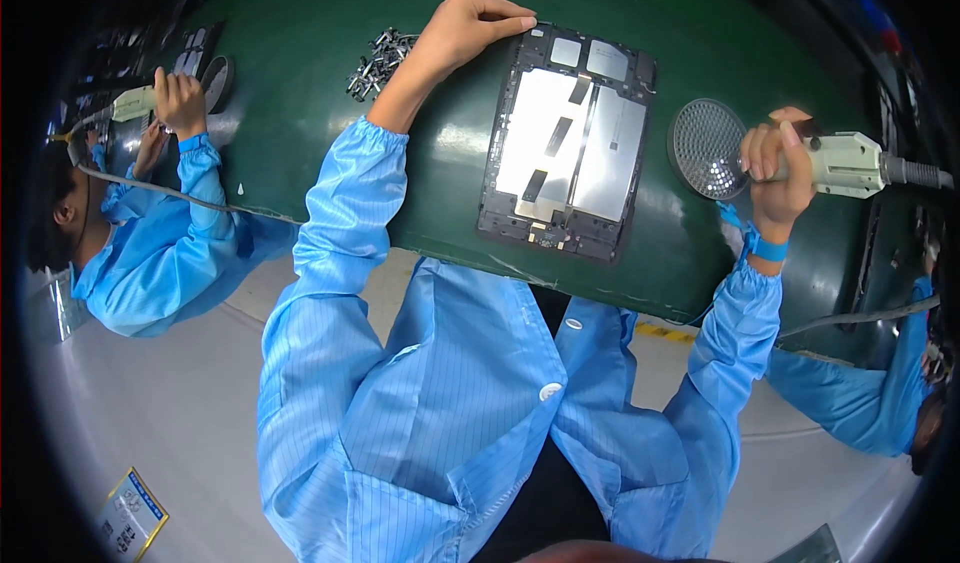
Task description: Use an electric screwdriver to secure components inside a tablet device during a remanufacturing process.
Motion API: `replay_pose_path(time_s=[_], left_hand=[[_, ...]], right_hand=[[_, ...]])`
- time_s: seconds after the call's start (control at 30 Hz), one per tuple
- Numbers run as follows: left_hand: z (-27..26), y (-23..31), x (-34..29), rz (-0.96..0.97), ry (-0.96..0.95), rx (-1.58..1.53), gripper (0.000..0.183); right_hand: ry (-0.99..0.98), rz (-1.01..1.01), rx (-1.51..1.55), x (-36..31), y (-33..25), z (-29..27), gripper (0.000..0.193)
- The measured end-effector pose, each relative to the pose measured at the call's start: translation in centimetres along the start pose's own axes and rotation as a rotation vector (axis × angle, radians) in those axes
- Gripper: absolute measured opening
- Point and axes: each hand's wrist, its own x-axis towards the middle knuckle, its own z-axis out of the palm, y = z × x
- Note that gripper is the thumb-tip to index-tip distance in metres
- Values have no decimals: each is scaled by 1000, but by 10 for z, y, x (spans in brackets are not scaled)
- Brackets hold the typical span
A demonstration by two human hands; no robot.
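Note:
An opened tablet (612,153) lies on the green table with its silver battery cells, black strips and dark frame exposed. At its far left corner is my left hand (470,31), thumb and forefinger closed together on the edge. My right hand (778,168), right of the tablet, is wrapped round a pale green corded hand tool (848,164); its working end is hidden by my fingers. Just left of that hand is a round grey disc (708,149) with a dimpled surface. Whether it joins the tool or lies on the table, I cannot tell.
A heap of small black and silver parts (380,63) lies beside my left forearm. At far left a co-worker's hand (180,103) holds a similar tool near another round disc (217,84). Another person's blue sleeve (850,398) shows at right. A grey cable (865,317) crosses there.

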Motion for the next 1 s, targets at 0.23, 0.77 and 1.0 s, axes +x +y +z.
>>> replay_pose_path(time_s=[0.23, 0.77, 1.0], left_hand=[[-2, -7, 12, -30, -96, 72, 29], [-12, -4, 7, -25, -208, 29, 31], [-8, -1, -11, 113, -86, 57, 26]], right_hand=[[-14, -3, 18, -1, 1, 1, 19], [-11, -26, 44, 0, 5, 0, 18], [-1, -20, 30, -2, 1, 0, 18]])
